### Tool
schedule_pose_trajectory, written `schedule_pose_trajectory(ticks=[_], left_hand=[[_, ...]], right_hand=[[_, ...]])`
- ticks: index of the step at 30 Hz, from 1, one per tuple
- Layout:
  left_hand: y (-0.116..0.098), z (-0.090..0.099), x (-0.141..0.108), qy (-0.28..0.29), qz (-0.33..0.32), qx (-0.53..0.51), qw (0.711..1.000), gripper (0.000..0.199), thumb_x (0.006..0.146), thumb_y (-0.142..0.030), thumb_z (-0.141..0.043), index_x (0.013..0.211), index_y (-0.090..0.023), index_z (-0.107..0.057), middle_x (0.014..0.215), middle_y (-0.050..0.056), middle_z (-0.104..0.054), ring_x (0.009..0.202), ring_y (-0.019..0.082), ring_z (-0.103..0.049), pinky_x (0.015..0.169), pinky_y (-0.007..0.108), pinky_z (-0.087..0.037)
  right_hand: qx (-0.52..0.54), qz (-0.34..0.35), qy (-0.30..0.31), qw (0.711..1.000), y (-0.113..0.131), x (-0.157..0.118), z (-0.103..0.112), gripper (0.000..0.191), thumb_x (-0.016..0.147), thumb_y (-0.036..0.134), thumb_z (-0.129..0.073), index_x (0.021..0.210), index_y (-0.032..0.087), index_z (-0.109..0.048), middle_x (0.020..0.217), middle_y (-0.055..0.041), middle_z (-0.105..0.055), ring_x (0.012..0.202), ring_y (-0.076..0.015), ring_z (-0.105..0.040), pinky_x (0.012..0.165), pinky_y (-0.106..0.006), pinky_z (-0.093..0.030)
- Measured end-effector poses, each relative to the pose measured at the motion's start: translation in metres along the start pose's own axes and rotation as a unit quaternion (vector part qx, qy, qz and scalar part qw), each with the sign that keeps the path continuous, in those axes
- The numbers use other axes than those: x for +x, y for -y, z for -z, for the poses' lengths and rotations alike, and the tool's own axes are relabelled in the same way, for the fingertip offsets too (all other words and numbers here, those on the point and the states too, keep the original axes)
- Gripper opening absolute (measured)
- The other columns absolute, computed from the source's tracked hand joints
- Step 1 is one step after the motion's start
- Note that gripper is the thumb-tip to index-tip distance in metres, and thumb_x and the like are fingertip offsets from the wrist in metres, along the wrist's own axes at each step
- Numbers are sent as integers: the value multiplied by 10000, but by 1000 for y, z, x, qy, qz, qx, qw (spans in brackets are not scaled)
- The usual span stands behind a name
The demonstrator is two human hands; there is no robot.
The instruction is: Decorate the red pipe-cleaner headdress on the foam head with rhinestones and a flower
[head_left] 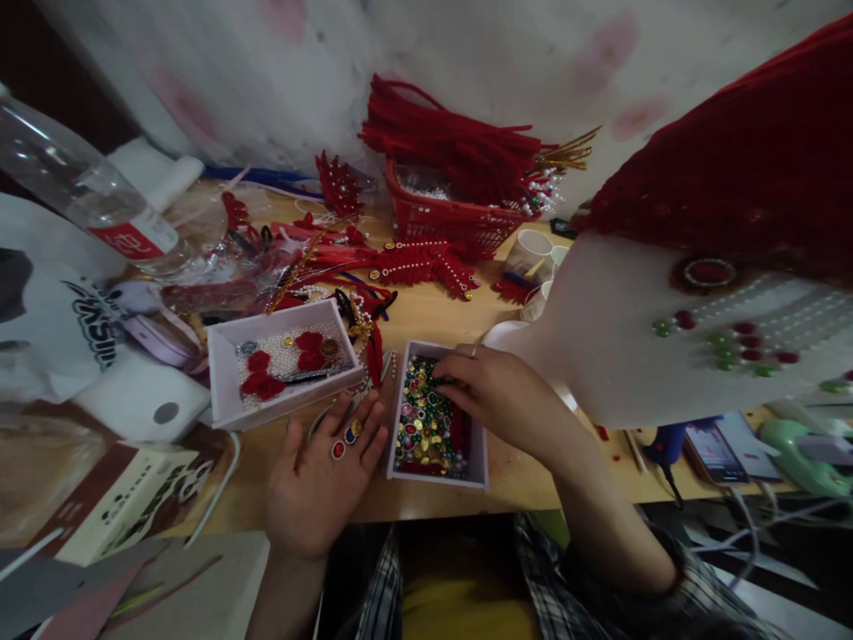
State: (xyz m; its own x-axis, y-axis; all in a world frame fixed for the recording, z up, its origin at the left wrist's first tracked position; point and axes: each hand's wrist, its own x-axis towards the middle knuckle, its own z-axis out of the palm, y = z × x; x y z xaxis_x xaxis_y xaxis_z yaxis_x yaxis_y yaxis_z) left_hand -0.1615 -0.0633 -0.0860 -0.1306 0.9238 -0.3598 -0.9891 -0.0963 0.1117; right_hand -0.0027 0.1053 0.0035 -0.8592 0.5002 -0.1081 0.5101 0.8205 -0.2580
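My left hand [325,484] lies palm up with its fingers stretched out at the table's front. Two small gems rest on its fingers, a red one [338,451] and a blue and gold one [353,432]. To the right is a white box [478,471] of green, gold and pink beads [426,413]. My right hand [497,391] reaches over this box from the right, its fingers pinched at the beads; what is between the fingertips is too small to tell. Another white box [223,382] holds pearls and red flower pieces [262,380].
Behind the boxes are beaded red strips [426,262] and a red basket [440,220] of red stems. A large white form with a red top [613,329] fills the right side. Cups [526,253], a phone [716,453], a bottle [126,213] and a carton [123,507] also stand around.
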Motion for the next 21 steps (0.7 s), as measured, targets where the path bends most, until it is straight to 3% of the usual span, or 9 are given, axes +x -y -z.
schedule_pose_trajectory(ticks=[6, 10, 12, 14, 17, 21], left_hand=[[0, 2, -1, 10, -1, -3, 1000, 387, 894, -428, -596, 1130, -159, -746, 1261, 142, -725, 1185, 253, -678, 1019, 368, -544], [0, 1, 0, -1, 2, -3, 1000, 376, 875, -427, -620, 1109, -166, -756, 1243, 135, -735, 1165, 254, -690, 1000, 365, -556], [1, -1, 0, -17, -1, -4, 1000, 374, 860, -434, -635, 1085, -165, -764, 1211, 132, -750, 1137, 254, -704, 980, 361, -568], [2, -3, 0, -34, -4, 1, 999, 368, 840, -441, -652, 1057, -170, -771, 1184, 129, -761, 1104, 253, -719, 959, 359, -580], [2, -5, -1, -51, -9, 11, 999, 363, 807, -452, -685, 1022, -174, -777, 1147, 129, -773, 1058, 253, -737, 932, 355, -593], [2, -5, -2, -60, -12, 15, 998, 352, 779, -434, -725, 1011, -175, -778, 1120, 123, -782, 1025, 250, -746, 913, 350, -602]], right_hand=[[-17, 3, 22, 1000, 4, 14, -21, 96, 963, 188, -604, 988, 163, -693, 906, -75, -724, 790, -210, -650, 645, -307, -371], [17, 1, -2, 1000, -1, -1, -4, 123, 968, 189, -593, 1037, 176, -693, 957, -65, -720, 848, -200, -644, 705, -300, -402], [47, 44, 43, 997, 1, -10, 7, 120, 943, 157, -603, 929, 204, -713, 921, -33, -721, 851, -184, -639, 718, -286, -398], [49, 76, 138, 986, 7, -14, 12, 209, 891, 76, -589, 794, 212, -715, 809, -12, -721, 779, -169, -638, 658, -278, -366], [21, 69, 236, 969, 15, -9, 7, 265, 790, 6, -570, 717, 212, -720, 678, -13, -699, 657, -167, -618, 552, -291, -273], [69, 59, 213, 973, 12, 4, -1, 329, 767, -20, -539, 830, 231, -743, 791, -10, -739, 745, -174, -652, 590, -275, -324]])
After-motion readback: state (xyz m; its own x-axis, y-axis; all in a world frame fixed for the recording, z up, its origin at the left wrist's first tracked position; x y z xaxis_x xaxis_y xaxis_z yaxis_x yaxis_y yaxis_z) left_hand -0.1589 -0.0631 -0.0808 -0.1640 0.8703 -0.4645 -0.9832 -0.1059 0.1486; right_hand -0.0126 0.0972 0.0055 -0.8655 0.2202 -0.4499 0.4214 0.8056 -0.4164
